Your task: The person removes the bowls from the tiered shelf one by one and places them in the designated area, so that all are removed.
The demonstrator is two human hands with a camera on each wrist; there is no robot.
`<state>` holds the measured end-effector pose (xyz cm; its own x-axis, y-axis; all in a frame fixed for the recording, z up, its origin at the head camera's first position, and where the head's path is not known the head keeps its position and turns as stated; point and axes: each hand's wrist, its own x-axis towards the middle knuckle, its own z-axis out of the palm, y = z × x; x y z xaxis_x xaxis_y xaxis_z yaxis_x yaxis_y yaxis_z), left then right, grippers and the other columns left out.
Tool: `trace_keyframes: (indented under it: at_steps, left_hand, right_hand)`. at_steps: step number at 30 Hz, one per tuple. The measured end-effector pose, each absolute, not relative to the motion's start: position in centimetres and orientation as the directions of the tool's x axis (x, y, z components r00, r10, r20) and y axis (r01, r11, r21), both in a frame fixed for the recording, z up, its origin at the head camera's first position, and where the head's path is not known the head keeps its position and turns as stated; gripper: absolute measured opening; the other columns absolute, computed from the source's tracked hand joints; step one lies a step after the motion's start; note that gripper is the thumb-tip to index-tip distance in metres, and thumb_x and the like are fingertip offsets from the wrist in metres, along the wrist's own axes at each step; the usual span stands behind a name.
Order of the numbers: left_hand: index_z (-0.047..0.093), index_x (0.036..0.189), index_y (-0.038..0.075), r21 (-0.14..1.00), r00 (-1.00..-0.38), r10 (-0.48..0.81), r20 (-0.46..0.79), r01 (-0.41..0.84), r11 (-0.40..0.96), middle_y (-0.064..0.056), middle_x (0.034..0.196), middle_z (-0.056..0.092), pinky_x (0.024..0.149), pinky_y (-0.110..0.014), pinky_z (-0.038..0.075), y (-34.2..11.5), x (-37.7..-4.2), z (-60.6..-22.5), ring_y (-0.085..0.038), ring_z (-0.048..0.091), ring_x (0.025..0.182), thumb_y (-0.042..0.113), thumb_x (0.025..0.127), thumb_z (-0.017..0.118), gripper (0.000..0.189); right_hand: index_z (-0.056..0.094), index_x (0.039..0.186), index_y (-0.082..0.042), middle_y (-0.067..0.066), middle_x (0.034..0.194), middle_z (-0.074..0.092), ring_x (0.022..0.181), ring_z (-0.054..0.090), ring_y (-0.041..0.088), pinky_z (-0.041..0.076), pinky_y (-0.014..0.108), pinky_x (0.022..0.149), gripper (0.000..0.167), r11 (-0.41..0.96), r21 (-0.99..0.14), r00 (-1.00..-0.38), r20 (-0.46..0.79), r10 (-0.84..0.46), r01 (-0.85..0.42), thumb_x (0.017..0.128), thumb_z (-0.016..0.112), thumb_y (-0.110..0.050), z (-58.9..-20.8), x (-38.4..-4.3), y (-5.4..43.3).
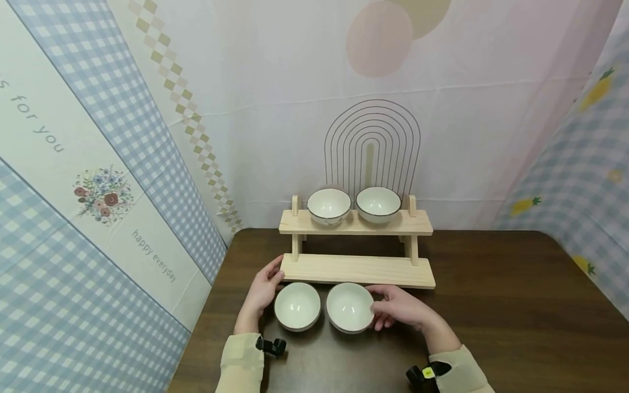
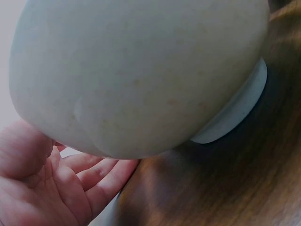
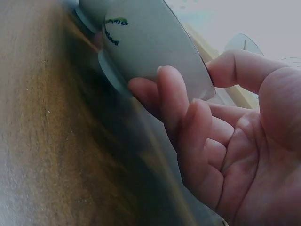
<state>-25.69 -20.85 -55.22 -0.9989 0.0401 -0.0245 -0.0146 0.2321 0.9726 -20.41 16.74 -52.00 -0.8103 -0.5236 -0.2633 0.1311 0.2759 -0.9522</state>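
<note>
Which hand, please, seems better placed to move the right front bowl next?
The right hand, probably: it holds that bowl, while the left hand is beyond the other front bowl, by the lower shelf.

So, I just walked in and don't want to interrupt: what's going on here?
A person's right hand grips the side of the right front bowl. Their left hand is at the left end of the lower shelf of a wooden rack, near the left front bowl. A third bowl and a fourth bowl sit side by side on the upper shelf.
</note>
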Motion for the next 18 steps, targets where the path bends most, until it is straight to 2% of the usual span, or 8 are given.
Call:
trace_keyframes:
  at_steps: [18]
  left_hand:
    - [0.049, 0.160, 0.004, 0.973, -0.999, 0.043, -0.013, -0.003, 0.229, -0.024, 0.127, 0.067, 0.090, -0.046, 0.061, -20.83, -25.57, -55.00, -0.033, 0.067, 0.113, 0.002, 0.112, 0.052, 0.049]
  right_hand:
    - [0.036, 0.156, 0.016, 0.019, 0.082, 0.077, 0.063, 0.072, 0.017, 0.054, 0.024, 0.054, 0.069, 0.288, -0.945, -0.795, -0.294, -0.530, 0.157, 0.099, 0.063, -0.010, -52.29, -20.32, 16.30]
